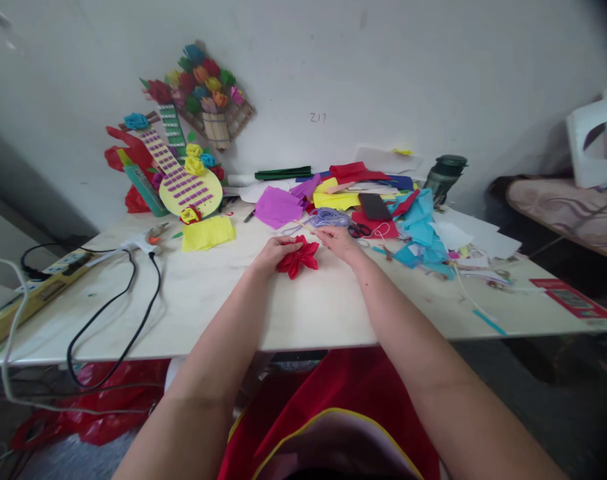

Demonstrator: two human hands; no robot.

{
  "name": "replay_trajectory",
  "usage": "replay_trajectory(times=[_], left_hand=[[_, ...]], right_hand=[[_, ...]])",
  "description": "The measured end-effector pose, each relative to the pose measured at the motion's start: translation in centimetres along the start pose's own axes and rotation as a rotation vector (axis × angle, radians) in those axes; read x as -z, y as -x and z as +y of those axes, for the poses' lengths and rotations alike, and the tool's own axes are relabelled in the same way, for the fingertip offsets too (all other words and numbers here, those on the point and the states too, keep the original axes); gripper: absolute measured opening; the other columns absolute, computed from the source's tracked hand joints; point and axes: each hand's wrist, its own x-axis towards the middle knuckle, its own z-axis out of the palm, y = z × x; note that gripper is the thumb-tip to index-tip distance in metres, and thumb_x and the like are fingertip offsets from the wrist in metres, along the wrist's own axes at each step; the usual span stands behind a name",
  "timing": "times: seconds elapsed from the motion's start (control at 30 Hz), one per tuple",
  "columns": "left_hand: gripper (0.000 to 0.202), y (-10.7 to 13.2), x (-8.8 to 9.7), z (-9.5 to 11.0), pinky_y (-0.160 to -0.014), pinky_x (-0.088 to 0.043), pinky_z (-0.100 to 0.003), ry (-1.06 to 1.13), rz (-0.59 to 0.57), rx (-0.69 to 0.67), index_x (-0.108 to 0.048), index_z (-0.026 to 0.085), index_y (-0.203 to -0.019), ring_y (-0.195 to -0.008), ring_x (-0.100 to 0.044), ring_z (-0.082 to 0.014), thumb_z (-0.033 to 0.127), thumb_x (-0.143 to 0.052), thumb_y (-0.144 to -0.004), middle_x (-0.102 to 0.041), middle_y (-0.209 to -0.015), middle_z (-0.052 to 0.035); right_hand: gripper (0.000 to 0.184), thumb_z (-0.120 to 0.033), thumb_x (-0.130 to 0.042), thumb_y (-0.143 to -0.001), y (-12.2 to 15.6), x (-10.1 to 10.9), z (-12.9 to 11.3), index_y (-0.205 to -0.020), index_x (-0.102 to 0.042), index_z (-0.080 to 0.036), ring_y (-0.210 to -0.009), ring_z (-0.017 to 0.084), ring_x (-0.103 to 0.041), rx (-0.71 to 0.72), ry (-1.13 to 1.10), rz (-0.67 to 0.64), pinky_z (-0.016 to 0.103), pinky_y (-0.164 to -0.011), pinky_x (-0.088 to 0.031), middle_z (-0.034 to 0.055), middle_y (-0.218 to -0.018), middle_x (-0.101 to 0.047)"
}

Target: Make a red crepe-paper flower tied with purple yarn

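A red paper flower with pointed petals is held just above the table by my left hand, whose fingers pinch its left side. To the right of the flower, my right hand is closed on a thin pale stick that points up and to the left. A coil of pale purple cord lies just behind my right hand. Black-handled scissors rest to the right of that hand, on red paper.
Purple paper, a dark phone and crumpled blue paper lie at the back. A dark bottle stands at the back right. On the left are a glue gun with a black cable, a power strip and yellow paper.
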Motion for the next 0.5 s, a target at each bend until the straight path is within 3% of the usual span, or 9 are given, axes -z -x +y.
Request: replay_trajectory(times=[0.3,0.5], left_hand=[[0.022,-0.17,0.29,-0.2,-0.045,-0.036,-0.023,-0.085,-0.022,0.017,-0.064,0.011,-0.062,-0.046,-0.052,-0.0108,0.026,-0.079,-0.058,-0.061,-0.055,-0.0054],[0.024,-0.61,0.96,-0.77,-0.045,-0.034,-0.022,-0.102,-0.046,0.005,-0.063,0.011,-0.062,-0.046,-0.049,-0.0088,0.028,-0.079,-0.057,-0.058,-0.053,-0.0029]], right_hand=[[0.028,-0.04,-0.057,-0.075,-0.25,-0.25,0.53,-0.068,-0.068,-0.015,-0.06,0.012,-0.047,0.015,0.072,0.015,0.025,-0.061,-0.035,-0.0007,-0.059,-0.054],[0.033,-0.045,-0.054,-0.077,-0.16,-0.11,0.38,-0.073,-0.067,-0.014,-0.054,0.01,-0.038,0.035,0.064,-0.024,0.025,-0.057,-0.031,-0.0038,-0.053,-0.043]])
